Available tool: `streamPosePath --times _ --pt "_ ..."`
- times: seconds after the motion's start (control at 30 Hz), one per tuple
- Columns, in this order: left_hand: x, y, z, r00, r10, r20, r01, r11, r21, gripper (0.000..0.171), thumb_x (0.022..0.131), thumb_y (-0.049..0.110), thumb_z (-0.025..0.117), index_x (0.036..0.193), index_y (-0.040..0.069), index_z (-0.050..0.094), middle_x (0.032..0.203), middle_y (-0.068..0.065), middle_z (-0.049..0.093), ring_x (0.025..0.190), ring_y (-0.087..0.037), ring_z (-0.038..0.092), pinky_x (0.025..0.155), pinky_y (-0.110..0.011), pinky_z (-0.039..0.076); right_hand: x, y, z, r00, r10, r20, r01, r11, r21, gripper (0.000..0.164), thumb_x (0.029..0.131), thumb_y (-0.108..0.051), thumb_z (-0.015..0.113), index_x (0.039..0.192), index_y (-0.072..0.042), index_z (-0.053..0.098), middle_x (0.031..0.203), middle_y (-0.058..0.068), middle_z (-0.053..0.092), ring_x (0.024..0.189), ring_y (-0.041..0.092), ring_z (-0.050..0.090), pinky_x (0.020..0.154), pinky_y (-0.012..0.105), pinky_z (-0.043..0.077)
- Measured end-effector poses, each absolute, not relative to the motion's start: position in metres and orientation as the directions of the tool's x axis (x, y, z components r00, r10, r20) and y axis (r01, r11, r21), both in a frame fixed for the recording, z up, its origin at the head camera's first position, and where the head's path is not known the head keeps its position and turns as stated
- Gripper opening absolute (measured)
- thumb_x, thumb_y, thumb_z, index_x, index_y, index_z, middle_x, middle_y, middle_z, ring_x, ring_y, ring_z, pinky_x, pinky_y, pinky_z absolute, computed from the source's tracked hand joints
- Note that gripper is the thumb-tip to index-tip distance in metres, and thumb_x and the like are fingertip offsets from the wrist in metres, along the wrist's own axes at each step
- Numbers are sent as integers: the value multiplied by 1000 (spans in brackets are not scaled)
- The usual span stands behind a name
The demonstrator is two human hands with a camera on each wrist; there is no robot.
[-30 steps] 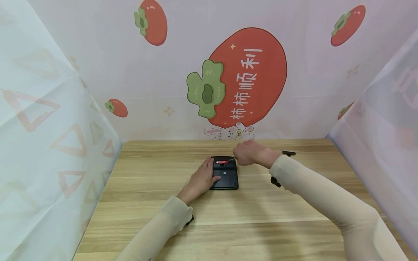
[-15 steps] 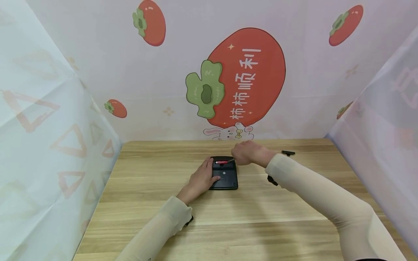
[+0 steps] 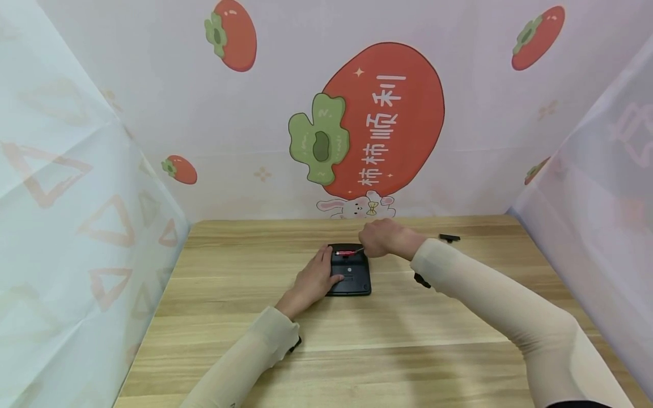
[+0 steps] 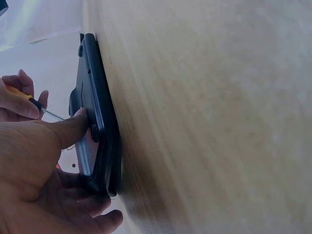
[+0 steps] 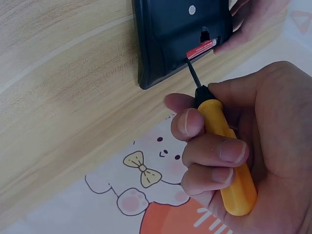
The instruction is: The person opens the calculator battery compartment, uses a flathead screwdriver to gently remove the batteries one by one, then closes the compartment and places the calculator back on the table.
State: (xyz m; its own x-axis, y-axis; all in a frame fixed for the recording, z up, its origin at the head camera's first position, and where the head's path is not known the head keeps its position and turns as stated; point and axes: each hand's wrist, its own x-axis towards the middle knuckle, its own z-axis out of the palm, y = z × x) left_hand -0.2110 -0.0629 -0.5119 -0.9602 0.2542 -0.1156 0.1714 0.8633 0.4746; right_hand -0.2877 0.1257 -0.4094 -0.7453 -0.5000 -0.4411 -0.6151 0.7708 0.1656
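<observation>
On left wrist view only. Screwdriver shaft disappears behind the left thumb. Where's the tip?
Observer: Right wrist view has it. The screwdriver has its tip at one end of a red battery in the black device. Whether it touches the battery, I can't tell.
Operator: Copy. Anything else lying on the table?
Observer: Yes, in the head view: a small black piece lies on the table, to the right of the right hand and apart from the device.
</observation>
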Motion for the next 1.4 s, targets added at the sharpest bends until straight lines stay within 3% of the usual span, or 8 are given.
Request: streamPosePath --times 0.63,1.0,1.27,1.4 --pt "-209 -62 -511 -959 263 -104 183 859 479 83 103 38 70 165 0 29 172 -19 28 152 -37 42 113 -52 48 -286 117 -406 -743 -535 -403 -656 703 275 38 101 -25 64 64 -21 54 60 -6 43 57 14 42 57 32 37" --pt "-210 -63 -512 -960 263 -93 192 865 463 83 103 39 71 165 1 30 172 -18 29 152 -37 42 111 -55 50 -285 101 -404 -768 -487 -415 -632 680 371 32 101 -36 67 73 -22 67 64 -6 55 63 14 51 63 32 48" --pt "-213 -64 -515 -960 270 -77 207 866 455 83 103 39 71 164 0 30 171 -19 30 150 -36 44 111 -51 51 -280 90 -396 -779 -464 -422 -614 700 364 25 102 -36 66 98 -16 80 76 -1 66 73 19 58 85 38 58" --pt "-213 -65 -515 -958 276 -78 212 865 454 83 103 39 70 165 0 30 171 -20 30 150 -37 44 111 -51 50 -280 87 -394 -785 -444 -432 -603 709 367 25 102 -36 66 98 -16 80 78 -1 67 75 19 57 88 39 57"
